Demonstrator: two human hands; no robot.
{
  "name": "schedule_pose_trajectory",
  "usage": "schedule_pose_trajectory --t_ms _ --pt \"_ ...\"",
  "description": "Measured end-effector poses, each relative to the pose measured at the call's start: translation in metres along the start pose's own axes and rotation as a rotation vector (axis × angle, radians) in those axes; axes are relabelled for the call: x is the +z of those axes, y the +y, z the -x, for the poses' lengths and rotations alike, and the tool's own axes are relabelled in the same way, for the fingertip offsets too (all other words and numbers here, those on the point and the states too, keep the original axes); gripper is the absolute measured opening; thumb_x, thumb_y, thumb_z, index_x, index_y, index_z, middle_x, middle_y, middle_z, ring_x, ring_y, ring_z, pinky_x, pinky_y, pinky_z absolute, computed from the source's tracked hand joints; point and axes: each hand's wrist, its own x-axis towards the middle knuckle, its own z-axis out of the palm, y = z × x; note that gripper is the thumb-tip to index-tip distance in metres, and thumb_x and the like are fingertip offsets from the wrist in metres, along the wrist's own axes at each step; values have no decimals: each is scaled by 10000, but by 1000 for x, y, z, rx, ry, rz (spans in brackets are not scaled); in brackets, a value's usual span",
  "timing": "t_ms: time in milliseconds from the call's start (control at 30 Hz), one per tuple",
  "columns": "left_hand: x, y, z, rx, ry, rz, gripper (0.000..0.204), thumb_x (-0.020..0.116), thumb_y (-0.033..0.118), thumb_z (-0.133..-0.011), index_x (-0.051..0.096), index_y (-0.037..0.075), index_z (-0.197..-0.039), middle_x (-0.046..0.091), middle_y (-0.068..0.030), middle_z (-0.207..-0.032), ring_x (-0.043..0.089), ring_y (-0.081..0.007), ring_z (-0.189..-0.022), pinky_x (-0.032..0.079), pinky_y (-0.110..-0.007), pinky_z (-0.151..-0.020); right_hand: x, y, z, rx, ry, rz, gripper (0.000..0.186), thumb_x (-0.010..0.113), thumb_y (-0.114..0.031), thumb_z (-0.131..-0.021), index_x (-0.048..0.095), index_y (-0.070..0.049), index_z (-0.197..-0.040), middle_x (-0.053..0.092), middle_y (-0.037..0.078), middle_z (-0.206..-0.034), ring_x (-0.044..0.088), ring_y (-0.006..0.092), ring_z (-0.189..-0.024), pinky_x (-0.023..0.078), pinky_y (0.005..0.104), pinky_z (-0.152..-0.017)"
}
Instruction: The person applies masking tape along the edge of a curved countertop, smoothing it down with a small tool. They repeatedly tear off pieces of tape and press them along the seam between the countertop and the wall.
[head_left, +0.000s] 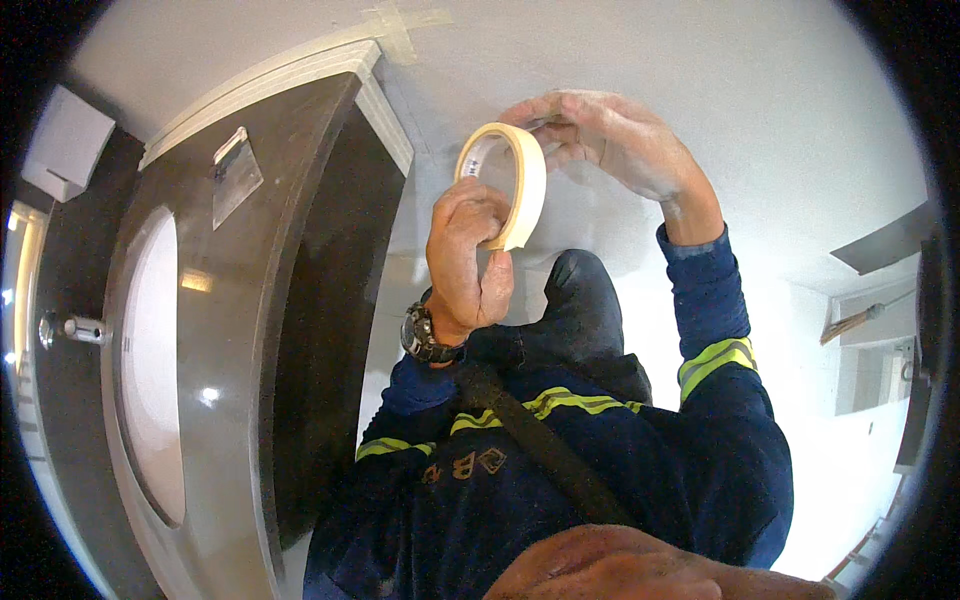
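Note:
A roll of pale yellow masking tape (533, 190) stands on edge in my left hand (466, 245), which grips its lower side with the fingers through the ring and the thumb below. A dark watch is on that wrist. At the roll's upper right is my right hand (625, 145), dusty with white powder. Its fingers are curved but apart, with the tips close to the top of the roll; I cannot tell whether they touch it. No loose strip of tape shows in that hand.
On the left is a dark countertop (300, 130) with a white oval basin (155, 370) and a metal tap (85, 329). A flat scraper-like piece (236, 180) lies on it. Masking tape strips (270, 80) line its wall edge. A brush (855, 322) is at the far right.

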Motion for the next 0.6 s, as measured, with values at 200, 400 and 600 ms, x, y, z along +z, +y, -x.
schedule_pose_trajectory --t_ms 200,400,600 --pt "-3 -2 -5 -16 -114 -159 267 549 30 -898 592 -11 -1158 708 -206 -1093 589 -461 -1285 385 -601 -1151 28 -5 13 -160 184 236 476 713 -326 -995 682 -13 -1352 697 171 -1314 699 287 -1175 566 405 -1028" --pt "12 14 5 -432 -54 299 464 534 -73 -904 522 -75 -1368 682 -238 -1245 685 -346 -1191 509 -438 -1043 41 18 14 -169 359 492 445 745 -282 -978 692 -55 -1357 672 158 -1303 685 280 -1161 581 397 -984" --pt "10 41 -16 -574 4 444 530 578 -32 -990 431 -119 -1492 676 -220 -1270 702 -278 -1148 517 -393 -1026 39 43 24 -367 530 555 369 736 -222 -974 717 -83 -1316 690 131 -1279 687 255 -1159 589 398 -947"
